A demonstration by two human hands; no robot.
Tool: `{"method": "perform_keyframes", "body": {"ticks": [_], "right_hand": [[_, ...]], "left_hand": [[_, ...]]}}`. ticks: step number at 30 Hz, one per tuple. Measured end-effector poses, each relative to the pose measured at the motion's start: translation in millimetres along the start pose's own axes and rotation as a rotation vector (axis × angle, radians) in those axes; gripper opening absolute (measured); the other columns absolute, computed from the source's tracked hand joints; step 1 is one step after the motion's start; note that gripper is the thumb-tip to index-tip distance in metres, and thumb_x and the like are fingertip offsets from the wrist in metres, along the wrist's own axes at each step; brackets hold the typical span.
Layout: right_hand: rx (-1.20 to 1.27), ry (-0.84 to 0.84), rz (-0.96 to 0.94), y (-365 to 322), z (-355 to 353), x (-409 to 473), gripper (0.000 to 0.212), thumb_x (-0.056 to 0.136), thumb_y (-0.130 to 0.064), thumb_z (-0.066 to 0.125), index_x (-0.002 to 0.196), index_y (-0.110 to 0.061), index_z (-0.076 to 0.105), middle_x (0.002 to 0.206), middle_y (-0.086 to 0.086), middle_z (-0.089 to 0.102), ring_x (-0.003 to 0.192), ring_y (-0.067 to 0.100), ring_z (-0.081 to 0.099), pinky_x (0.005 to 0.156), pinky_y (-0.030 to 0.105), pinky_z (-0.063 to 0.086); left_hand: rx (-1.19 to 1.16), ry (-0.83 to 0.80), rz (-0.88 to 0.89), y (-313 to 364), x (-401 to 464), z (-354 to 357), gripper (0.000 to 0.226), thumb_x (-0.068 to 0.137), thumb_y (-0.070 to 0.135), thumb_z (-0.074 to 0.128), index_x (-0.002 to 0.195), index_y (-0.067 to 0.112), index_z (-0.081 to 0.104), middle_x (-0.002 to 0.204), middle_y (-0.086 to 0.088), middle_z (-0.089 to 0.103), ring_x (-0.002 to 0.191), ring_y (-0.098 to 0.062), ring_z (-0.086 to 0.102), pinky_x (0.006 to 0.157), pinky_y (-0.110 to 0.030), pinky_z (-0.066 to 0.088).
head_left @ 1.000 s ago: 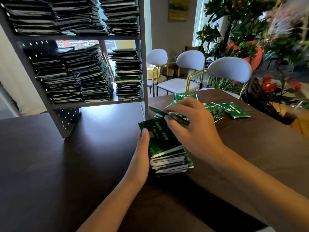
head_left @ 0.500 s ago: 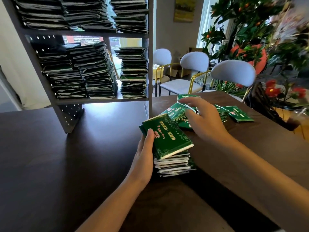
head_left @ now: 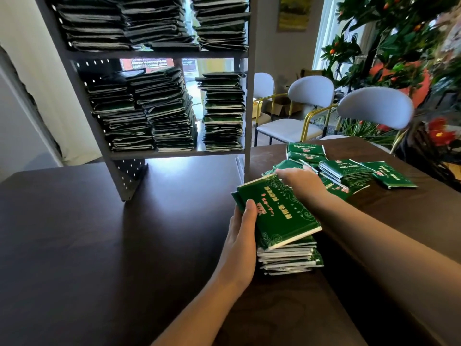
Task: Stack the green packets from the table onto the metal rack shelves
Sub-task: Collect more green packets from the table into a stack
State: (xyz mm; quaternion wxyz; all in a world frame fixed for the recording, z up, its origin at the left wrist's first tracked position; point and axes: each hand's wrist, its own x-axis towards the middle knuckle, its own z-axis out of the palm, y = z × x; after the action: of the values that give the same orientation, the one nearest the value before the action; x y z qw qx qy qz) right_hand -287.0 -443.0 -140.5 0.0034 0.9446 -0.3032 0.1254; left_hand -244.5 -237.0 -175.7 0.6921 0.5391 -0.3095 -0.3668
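A stack of green packets (head_left: 287,236) stands on the dark counter (head_left: 99,245) between the two hands. The left hand (head_left: 243,229) holds the stack's left side, thumb curled up onto the top packet and palm against the edges, steadying the pile. The right hand (head_left: 300,182) lies just beyond the stack, palm down over the loose green packets (head_left: 349,172) scattered on the counter; its fingers reach toward the near edge of that heap and touch it, but whether they have pinched a packet cannot be told, since the fingertips are hidden under the hand.

In my judgement the step in hand is gathering: packets are being collected off the counter into one hand-held pile before any go to the shelves. Several loose packets lie past and to the right of the right hand, some overlapping, one apart at the far right.

The metal rack (head_left: 247,96) stands beyond and to the left of the hands, its visible shelves already heavily loaded with packet piles. The column nearest the hands on the middle shelf is shorter than the gap above it, so there seems room on top.

The next move likely calls for lifting another loose packet and laying it squarely onto the stack, with the left hand keeping the edges aligned so the slippery pile does not fan out.
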Motion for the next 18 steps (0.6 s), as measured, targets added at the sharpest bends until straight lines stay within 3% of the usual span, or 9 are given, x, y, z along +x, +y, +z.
{"method": "perform_keyframes", "body": {"ticks": [3,6,10,13,16,18], "right_hand": [[0.047,0.173,0.003,4.2,-4.5,-14.4,0.030,0.101,-0.013,0.052,0.124,-0.021,0.068,0.103,0.008,0.076,0.088,0.027,0.068,0.085,0.040,0.054],[0.194,0.330,0.091,6.1,-15.8,-27.4,0.027,0.099,-0.018,0.056,0.122,-0.018,0.069,0.095,0.008,0.076,0.078,0.027,0.067,0.065,0.032,0.049],[0.588,0.528,0.227,3.1,-44.9,-47.9,0.025,0.099,-0.012,0.057,0.119,-0.017,0.071,0.104,0.007,0.074,0.089,0.021,0.066,0.069,0.025,0.046],[0.921,0.565,0.130,-8.8,-72.3,-69.3,0.026,0.098,-0.004,0.057,0.111,-0.022,0.071,0.101,-0.003,0.071,0.092,0.013,0.065,0.074,0.021,0.052],[1.055,0.456,-0.089,-24.8,-89.1,-96.8,0.033,0.095,0.003,0.058,0.103,-0.026,0.072,0.104,-0.015,0.070,0.092,-0.001,0.064,0.074,0.016,0.052],[1.066,0.323,-0.182,-29.4,-86.6,-111.2,0.040,0.091,0.009,0.059,0.099,-0.027,0.073,0.118,-0.014,0.068,0.107,-0.002,0.062,0.084,0.024,0.057]], "left_hand": [[0.000,-0.009,0.030,-1.5,-0.3,0.5,0.063,0.091,0.066,0.042,0.142,0.029,0.047,0.133,-0.003,0.065,0.120,-0.018,0.065,0.102,-0.037,0.052],[0.026,-0.034,0.048,0.8,-1.2,0.6,0.061,0.092,0.064,0.037,0.143,0.031,0.044,0.133,0.000,0.064,0.119,-0.013,0.065,0.097,-0.027,0.053],[0.034,-0.028,0.046,0.8,-0.9,0.2,0.066,0.089,0.063,0.036,0.145,0.030,0.044,0.135,0.000,0.063,0.120,-0.012,0.064,0.102,-0.029,0.049],[0.018,-0.038,0.014,1.5,-0.2,0.0,0.064,0.091,0.061,0.037,0.144,0.027,0.047,0.131,-0.003,0.066,0.116,-0.014,0.067,0.097,-0.029,0.052],[0.021,-0.028,0.000,3.5,-1.5,0.4,0.062,0.093,0.060,0.036,0.140,0.023,0.052,0.127,-0.006,0.068,0.115,-0.019,0.067,0.097,-0.033,0.052],[0.036,-0.027,0.012,5.7,-3.1,1.4,0.062,0.095,0.060,0.032,0.137,0.021,0.056,0.126,-0.006,0.069,0.118,-0.020,0.065,0.103,-0.037,0.050]]}}
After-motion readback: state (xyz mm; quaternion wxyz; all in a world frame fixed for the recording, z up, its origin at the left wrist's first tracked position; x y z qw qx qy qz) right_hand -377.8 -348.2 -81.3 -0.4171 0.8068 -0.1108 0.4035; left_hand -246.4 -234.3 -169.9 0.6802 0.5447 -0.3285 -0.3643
